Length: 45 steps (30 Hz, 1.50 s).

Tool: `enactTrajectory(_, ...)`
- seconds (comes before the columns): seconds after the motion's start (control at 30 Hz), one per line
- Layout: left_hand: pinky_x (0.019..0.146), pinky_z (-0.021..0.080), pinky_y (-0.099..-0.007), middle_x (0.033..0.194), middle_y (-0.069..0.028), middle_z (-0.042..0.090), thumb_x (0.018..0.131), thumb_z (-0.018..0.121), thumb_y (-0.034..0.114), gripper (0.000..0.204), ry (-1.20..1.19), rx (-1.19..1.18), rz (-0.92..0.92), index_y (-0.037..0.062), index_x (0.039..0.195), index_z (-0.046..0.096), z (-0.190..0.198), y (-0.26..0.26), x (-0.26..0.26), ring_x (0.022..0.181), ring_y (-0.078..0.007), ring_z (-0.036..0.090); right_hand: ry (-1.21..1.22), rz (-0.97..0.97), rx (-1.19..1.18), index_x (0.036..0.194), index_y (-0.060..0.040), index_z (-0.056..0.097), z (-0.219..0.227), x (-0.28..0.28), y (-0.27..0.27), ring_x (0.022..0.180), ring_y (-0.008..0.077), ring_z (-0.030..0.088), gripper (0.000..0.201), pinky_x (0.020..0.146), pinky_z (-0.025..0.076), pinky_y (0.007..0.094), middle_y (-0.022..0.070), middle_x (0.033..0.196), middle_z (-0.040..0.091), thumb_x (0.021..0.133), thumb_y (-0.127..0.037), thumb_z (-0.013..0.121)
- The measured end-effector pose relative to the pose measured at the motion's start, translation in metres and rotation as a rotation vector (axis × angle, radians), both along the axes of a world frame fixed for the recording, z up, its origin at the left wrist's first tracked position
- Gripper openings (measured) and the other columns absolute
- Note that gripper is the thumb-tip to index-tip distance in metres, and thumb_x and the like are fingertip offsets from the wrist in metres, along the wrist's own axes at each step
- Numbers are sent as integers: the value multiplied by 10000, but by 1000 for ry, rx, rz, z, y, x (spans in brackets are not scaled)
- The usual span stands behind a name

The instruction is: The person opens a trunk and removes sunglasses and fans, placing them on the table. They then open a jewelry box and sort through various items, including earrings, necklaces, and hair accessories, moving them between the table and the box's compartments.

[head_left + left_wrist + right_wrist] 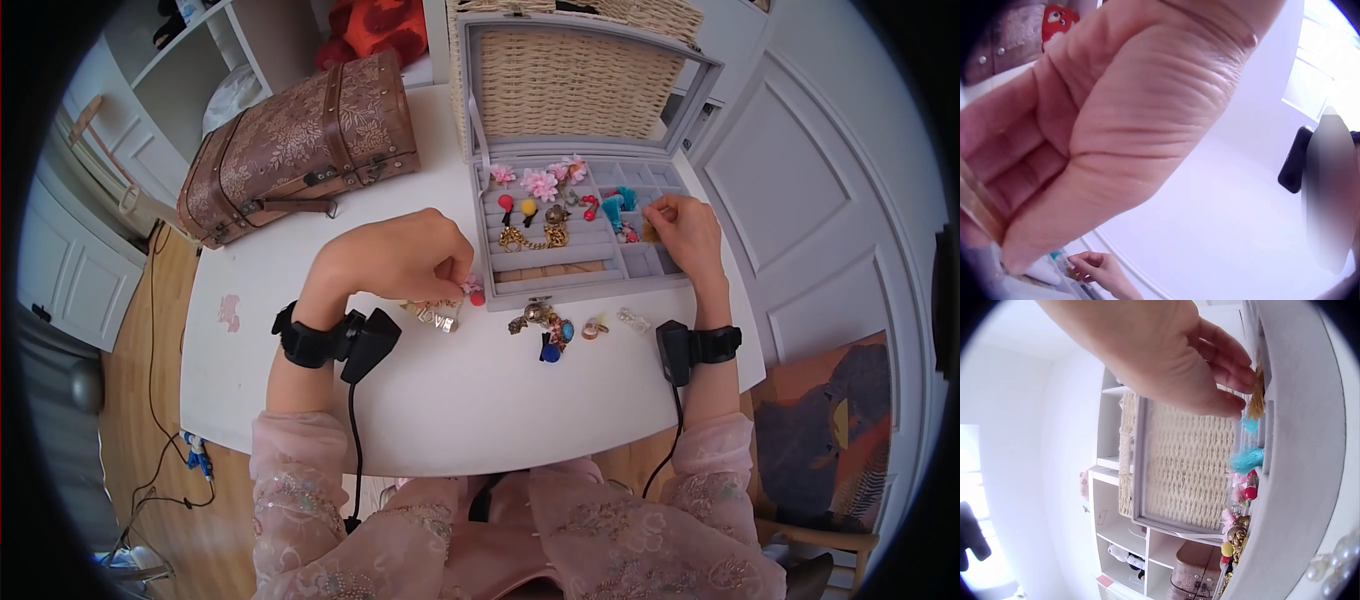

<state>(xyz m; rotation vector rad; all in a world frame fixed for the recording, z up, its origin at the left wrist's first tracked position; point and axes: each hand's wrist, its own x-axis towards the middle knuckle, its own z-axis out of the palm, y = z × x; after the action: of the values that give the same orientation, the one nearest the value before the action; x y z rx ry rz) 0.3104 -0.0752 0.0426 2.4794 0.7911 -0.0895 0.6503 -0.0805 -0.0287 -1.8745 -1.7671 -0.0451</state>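
Observation:
My left hand (405, 255) is over the table by the box's front-left corner, fingers curled, above a gold "LOVE" piece (437, 318) and a red bead (477, 298). In the left wrist view its thumb and fingers pinch a gold-coloured band (982, 203), only partly visible. My right hand (690, 235) reaches into the right side of the grey jewelry box (590, 292). Its relaxed fingers touch a golden-brown tassel (1259, 394), the thumb apart from them. Teal tassels (620, 198) lie beside it in the compartments.
Pink flowers (540, 185), hair ties and a gold chain (520, 240) fill the box's left part. Several trinkets (540, 315) and a ring (594, 328) lie in front of it. A brown case (300, 145) stands at the left; a wicker basket (590, 80) is behind the raised lid.

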Motion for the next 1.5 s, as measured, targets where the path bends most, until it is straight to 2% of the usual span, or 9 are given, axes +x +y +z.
enactTrajectory(0.2, 538, 447, -305, 608, -101, 599, 774, 680, 99, 139, -293, 36, 48, -12, 735, 606, 16, -11, 3, 567, -212, 591, 220, 158, 14, 834, -42, 703, 0, -10, 1, 610, 185, 617, 176, 576, 480, 294, 94, 670, 652, 766, -204, 711)
enactTrajectory(0.27, 478, 433, -229, 649, -37, 637, 797, 693, 116, 108, -455, 100, 5, 24, 791, 637, 13, -11, 8, 574, -108, 597, 327, 217, 11, 836, -35, 702, 2, -21, -2, 590, 144, 601, 172, 569, 474, 267, 77, 664, 651, 761, -189, 724)
enactTrajectory(0.37, 455, 413, -212, 658, -18, 634, 796, 700, 119, 111, -566, 179, 52, 32, 802, 632, 12, -14, 14, 586, -73, 589, 409, 388, 32, 860, -32, 700, 9, -38, -10, 581, 76, 563, 176, 563, 459, 220, 34, 672, 648, 755, -167, 743)
enactTrajectory(0.63, 494, 445, -201, 717, -18, 622, 840, 650, 67, 80, -736, 23, 161, -3, 837, 611, 2, -18, 32, 613, -68, 598, 607, 771, -441, 1066, -47, 655, 23, -69, -30, 666, 65, 617, 375, 623, 504, 198, 60, 786, 683, 722, -137, 774)
enactTrajectory(0.77, 575, 507, -214, 746, -46, 626, 857, 619, 35, 70, -711, -149, 180, -31, 860, 594, -4, -20, 38, 667, -98, 633, 665, 785, -445, 1091, -30, 637, 14, -72, -29, 730, 88, 646, 398, 672, 528, 211, 73, 836, 692, 728, -122, 771)
enactTrajectory(0.9, 560, 500, -248, 687, -69, 616, 853, 625, 80, 96, -697, -139, 177, -4, 846, 581, -14, -19, 42, 614, -116, 620, 651, 844, -405, 1040, -7, 654, 15, -72, -28, 755, 101, 650, 326, 685, 533, 223, 73, 849, 692, 747, -106, 755)
enactTrajectory(1.07, 680, 530, -286, 800, -106, 629, 833, 635, 50, 102, -753, -124, 121, -21, 867, 569, -14, -20, 45, 795, -193, 671, 659, 873, -445, 970, 5, 672, 16, -73, -30, 756, 93, 645, 250, 683, 527, 223, 66, 848, 691, 751, -90, 748)
enactTrajectory(1.33, 698, 530, -295, 808, -119, 638, 823, 638, 35, 97, -750, -96, 36, -22, 868, 573, -17, -22, 48, 793, -206, 672, 840, 784, -383, 920, -8, 690, 13, -77, -29, 744, 86, 640, 193, 673, 517, 224, 53, 791, 689, 742, -61, 745)
enactTrajectory(1.5, 712, 536, -309, 849, -118, 637, 817, 640, 32, 117, -722, -87, 13, -21, 906, 588, -16, -20, 47, 805, -213, 666, 737, 774, -271, 908, -1, 689, 6, -74, -27, 729, 84, 637, 154, 681, 513, 222, 49, 788, 688, 764, -48, 717)
